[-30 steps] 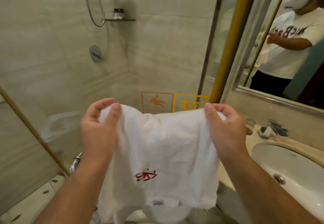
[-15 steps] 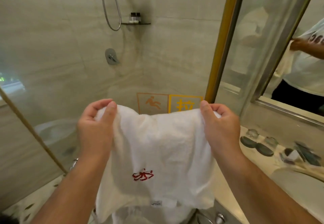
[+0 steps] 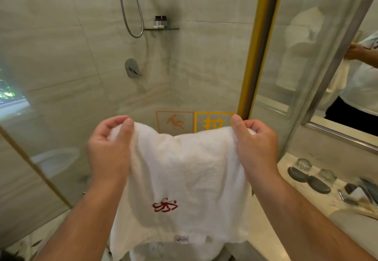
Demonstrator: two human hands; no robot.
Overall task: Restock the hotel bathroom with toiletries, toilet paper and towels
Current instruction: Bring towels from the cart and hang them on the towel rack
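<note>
A white towel (image 3: pixel 184 175) with a red embroidered logo and a small label on its lower hem hangs spread out in front of me. My left hand (image 3: pixel 110 148) pinches its top left corner and my right hand (image 3: pixel 255 148) pinches its top right corner, both at chest height before the glass shower door. The towel's bottom edge hides what is below it. Small toiletry bottles (image 3: pixel 161 22) stand on a little glass shelf (image 3: pixel 169 28) high on the shower wall.
The glass shower door (image 3: pixel 61 117) with a yellow frame post (image 3: pixel 259 46) and orange warning stickers (image 3: pixel 176 121) stands ahead. To the right, a stone vanity counter (image 3: pixel 286 230) carries upturned glasses (image 3: pixel 304 164), dark coasters (image 3: pixel 319 185) and small packets below a mirror (image 3: pixel 360 76).
The view has swung left, so the sink slid out of sight and more shower shows. Both hands keep holding the spread towel in much the same pose.
</note>
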